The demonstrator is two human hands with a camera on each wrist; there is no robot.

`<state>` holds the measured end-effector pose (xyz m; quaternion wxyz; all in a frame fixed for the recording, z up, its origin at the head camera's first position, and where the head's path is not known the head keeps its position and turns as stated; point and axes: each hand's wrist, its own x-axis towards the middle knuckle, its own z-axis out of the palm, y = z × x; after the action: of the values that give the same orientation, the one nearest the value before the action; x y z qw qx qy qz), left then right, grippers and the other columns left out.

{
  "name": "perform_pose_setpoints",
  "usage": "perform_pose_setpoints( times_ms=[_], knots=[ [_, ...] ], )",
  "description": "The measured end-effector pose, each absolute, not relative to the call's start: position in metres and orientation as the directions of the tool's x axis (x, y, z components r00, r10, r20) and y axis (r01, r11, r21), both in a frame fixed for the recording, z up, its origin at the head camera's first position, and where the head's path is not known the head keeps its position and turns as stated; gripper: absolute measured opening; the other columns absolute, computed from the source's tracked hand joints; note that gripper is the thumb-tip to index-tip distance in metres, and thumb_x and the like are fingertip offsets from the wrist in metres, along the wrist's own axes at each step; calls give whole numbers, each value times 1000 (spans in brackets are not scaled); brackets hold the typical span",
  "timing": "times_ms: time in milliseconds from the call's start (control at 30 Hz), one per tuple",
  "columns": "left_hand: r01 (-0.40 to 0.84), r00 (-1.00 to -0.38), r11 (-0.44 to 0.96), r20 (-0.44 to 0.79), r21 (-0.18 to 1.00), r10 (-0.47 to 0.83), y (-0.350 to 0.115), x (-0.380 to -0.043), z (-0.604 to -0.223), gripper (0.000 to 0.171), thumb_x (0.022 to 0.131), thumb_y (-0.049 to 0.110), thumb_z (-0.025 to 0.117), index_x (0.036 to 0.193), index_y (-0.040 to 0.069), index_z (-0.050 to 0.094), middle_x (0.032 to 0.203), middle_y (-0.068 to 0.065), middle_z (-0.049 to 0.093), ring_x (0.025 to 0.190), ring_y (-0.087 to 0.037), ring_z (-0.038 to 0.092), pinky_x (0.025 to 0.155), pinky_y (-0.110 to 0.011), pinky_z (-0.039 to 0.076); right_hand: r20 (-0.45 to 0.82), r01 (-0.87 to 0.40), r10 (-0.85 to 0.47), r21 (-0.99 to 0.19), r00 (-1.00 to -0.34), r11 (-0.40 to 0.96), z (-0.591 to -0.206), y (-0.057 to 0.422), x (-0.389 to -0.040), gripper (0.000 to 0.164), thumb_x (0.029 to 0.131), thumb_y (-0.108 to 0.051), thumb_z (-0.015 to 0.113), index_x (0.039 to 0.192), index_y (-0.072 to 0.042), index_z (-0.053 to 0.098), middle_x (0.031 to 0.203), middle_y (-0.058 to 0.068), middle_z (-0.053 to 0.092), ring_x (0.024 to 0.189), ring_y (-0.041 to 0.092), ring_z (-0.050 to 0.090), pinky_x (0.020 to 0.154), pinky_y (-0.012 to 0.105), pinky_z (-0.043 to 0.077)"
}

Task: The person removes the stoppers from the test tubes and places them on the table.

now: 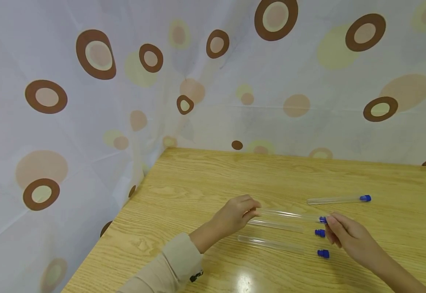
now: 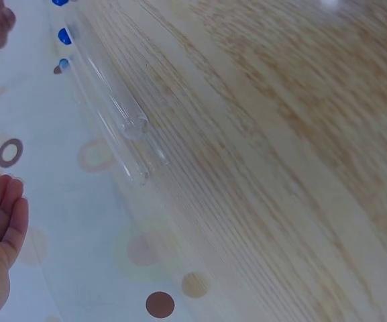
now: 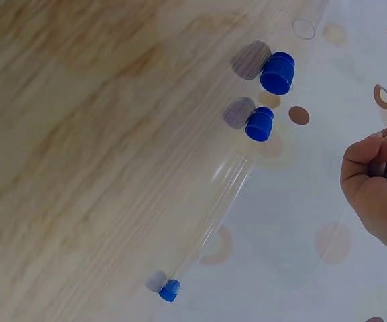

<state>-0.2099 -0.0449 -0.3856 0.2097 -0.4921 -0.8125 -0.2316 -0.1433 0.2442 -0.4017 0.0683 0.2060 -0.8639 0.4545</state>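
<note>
My left hand [image 1: 235,215] pinches the closed end of a clear test tube [image 1: 290,213], which it holds just above the table, roughly level. At the tube's other end, my right hand [image 1: 348,234] grips a blue cap [image 1: 322,219] against the mouth; how far in it sits I cannot tell. Below lie two clear tubes, one [image 1: 277,225] partly behind the left hand and another [image 1: 269,243] nearer me. Two loose blue caps, one [image 1: 320,232] close to the right fingers and one [image 1: 323,254] nearer me, lie by their right ends.
Farther back on the wooden table [image 1: 198,175] lies a tube [image 1: 334,200] with a blue cap [image 1: 365,198] in its right end. A white sheet [image 1: 227,122] with brown and yellow circles hangs along the table's back and left edges.
</note>
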Motion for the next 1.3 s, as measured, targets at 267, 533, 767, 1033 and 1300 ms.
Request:
perform_pose_setpoints(
  times_ms=[267, 533, 767, 1033, 1300],
  knots=[
    [896, -431, 404, 577, 182, 694, -47, -209, -386, 14, 81, 4, 69, 93, 0, 65, 81, -8, 65, 68, -11, 58, 63, -9, 47, 458, -532, -279, -651, -844, 541, -406, 244, -141, 12, 96, 3, 43, 100, -4, 52, 74, -11, 50, 61, 3, 46, 47, 20, 39],
    [898, -429, 397, 581, 190, 691, -47, -208, -384, 13, 81, 3, 69, 93, 0, 65, 81, -8, 65, 68, -10, 58, 63, -9, 47, 554, -580, -295, -454, -778, 677, -404, 241, -144, 11, 95, 1, 46, 101, -3, 53, 75, -16, 48, 65, -10, 43, 47, 15, 36],
    [897, -432, 396, 570, 195, 698, -46, -208, -384, 12, 84, 4, 66, 95, 0, 65, 84, -7, 66, 69, -10, 59, 64, -8, 47, 607, -646, -316, -460, -730, 609, -405, 241, -145, 20, 95, 6, 41, 92, -12, 49, 73, -18, 39, 56, -5, 33, 45, 13, 30],
    [894, -435, 409, 568, 182, 699, -46, -209, -385, 12, 84, 6, 65, 95, 0, 65, 83, -7, 66, 70, -10, 60, 65, -8, 48, 525, -606, -313, -603, -791, 519, -404, 242, -145, 26, 96, 7, 38, 93, -16, 50, 71, -10, 44, 56, 5, 40, 43, 18, 31],
    [890, -440, 425, 560, 166, 702, -45, -207, -385, 13, 82, 5, 67, 94, 0, 66, 83, -7, 66, 70, -11, 60, 65, -7, 47, 429, -443, -198, -603, -881, 664, -397, 238, -142, 15, 99, -6, 41, 88, -12, 50, 67, -9, 42, 47, 2, 30, 41, 19, 28]
  ],
)
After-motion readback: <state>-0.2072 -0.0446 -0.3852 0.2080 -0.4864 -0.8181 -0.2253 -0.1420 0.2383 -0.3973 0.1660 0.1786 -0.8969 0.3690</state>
